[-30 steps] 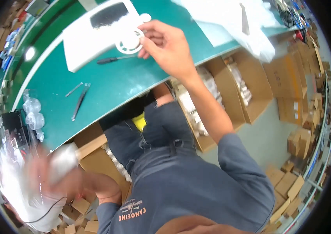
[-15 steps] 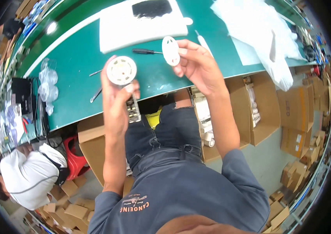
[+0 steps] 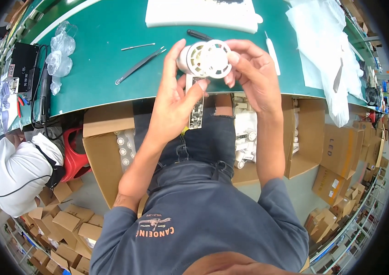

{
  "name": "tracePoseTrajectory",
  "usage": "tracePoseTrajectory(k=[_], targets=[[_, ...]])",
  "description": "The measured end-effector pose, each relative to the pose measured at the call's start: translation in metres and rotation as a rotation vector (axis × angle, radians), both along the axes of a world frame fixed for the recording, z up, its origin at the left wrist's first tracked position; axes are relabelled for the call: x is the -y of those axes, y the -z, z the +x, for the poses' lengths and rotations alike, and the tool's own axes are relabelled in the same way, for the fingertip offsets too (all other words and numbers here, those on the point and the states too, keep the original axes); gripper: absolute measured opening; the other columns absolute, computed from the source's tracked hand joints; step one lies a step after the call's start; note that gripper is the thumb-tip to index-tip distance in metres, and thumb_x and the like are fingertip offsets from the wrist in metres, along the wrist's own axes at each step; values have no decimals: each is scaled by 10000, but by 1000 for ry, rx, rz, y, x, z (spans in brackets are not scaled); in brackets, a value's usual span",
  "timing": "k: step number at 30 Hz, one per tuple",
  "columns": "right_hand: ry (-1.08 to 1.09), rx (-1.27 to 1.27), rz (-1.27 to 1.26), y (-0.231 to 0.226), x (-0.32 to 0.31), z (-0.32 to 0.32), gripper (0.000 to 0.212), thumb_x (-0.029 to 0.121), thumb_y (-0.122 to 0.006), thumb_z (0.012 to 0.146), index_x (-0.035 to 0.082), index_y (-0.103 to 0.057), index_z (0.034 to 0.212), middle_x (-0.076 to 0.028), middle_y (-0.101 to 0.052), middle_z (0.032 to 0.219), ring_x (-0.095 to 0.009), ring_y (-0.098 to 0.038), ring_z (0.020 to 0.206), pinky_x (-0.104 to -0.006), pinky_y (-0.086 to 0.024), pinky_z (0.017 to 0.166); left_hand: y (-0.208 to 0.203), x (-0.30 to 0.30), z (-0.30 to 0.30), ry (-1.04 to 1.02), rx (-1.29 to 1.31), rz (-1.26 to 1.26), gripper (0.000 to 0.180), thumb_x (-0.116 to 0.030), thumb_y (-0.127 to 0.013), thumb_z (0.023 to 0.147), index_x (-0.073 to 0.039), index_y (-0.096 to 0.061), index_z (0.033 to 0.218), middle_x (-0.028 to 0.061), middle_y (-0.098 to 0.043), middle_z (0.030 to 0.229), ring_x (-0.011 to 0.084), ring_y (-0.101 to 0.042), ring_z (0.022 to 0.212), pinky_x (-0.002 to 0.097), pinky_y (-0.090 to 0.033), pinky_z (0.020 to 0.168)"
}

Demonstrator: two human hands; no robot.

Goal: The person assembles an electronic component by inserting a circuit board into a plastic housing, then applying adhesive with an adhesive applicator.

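My left hand (image 3: 169, 101) is wrapped round a white round lamp-like housing (image 3: 185, 59). A narrow circuit board (image 3: 195, 112) hangs below that housing, beside my left thumb. Between the thumb and fingers of my right hand (image 3: 261, 75) is a white slotted disc (image 3: 217, 59). The disc overlaps the right side of the housing's face, its flat side toward me; whether the two touch, I cannot tell. Just beyond them lies a black-handled screwdriver (image 3: 198, 35), its tip hidden. Tweezers (image 3: 139, 66) and a thin metal rod (image 3: 138, 46) lie left of my hands.
On the green table (image 3: 98, 78) are a white foam block (image 3: 194, 18), a white pen-like tool (image 3: 272, 52), clear plastic bags (image 3: 61, 50) and white plastic sheeting (image 3: 318, 41). Open cartons (image 3: 102, 156) holding white parts stand under the edge. A person in white (image 3: 15, 169) sits at left.
My hands have come together: the disc, held apart to the right before, now overlaps the housing's face. The view has shifted, so the tweezers and rod show more fully.
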State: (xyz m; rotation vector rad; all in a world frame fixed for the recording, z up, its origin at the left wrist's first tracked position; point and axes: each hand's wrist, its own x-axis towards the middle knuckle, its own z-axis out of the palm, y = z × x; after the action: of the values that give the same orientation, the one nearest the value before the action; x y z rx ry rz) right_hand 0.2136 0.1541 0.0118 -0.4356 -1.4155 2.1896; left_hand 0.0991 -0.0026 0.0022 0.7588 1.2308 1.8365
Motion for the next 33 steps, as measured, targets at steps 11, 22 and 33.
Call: tracePoseTrajectory(k=[11, 22, 33], targets=[[73, 76, 265, 0, 10, -15, 237, 27, -693, 926, -62, -670, 1145, -50, -659, 849, -86, -617, 623, -207, -500, 569, 12, 4, -3, -8, 87, -27, 593, -165, -521, 1025, -47, -262, 1546, 130, -522, 1323, 180, -607, 1047, 311, -551, 826], [15, -41, 929, -6, -4, -19, 402, 62, -769, 811, 36, -690, 1205, -115, -680, 1185, -235, -657, 1105, -330, -538, 915, 4, 3, -1, 11, 133, -47, 496, -223, -460, 1076, -59, -306, 1519, 115, -564, 1279, 153, -626, 969, 298, -559, 765], [-253, -133, 956, -5, -25, -15, 569, 52, -791, 756, -4, -633, 1300, -160, -616, 1366, -285, -548, 1317, -398, -429, 1110, -3, 7, -1, 114, 297, -19, 550, -328, -435, 1076, -63, -281, 1533, 112, -560, 1273, 137, -631, 931, 282, -567, 742]])
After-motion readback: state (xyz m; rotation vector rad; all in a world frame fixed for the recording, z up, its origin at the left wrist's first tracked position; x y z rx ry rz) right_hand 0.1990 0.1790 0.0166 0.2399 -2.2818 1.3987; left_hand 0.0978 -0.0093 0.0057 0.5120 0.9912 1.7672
